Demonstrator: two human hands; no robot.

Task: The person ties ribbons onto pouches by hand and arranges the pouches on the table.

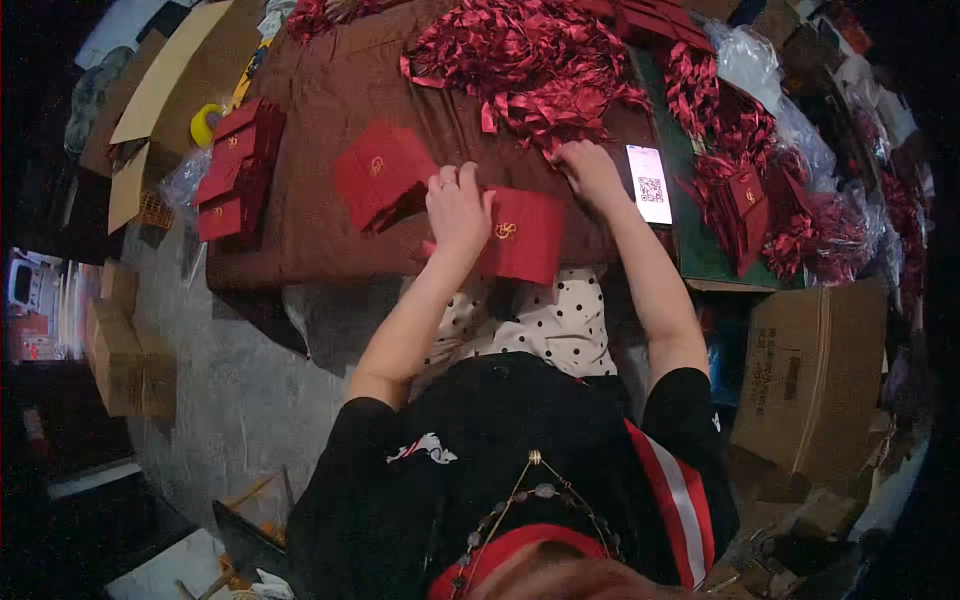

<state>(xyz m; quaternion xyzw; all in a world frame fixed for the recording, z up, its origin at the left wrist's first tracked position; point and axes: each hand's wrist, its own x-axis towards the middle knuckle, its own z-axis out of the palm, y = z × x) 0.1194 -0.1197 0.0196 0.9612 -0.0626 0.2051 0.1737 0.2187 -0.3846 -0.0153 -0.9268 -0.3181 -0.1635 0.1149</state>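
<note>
My left hand rests at the left edge of a red box or bag with a gold emblem, near the table's front edge. Its fingers are bent, and a ring shows on one. My right hand pinches the end of a red ribbon at the lower edge of a big heap of shiny red ribbons. Left of my left hand lies a stack of red pieces with a gold emblem. Whether my left fingers grip the red box is unclear.
More red boxes stand at the table's left edge. A lit phone with a QR code lies right of my right hand. Red ribboned bags lie further right. Cardboard boxes flank the brown-clothed table.
</note>
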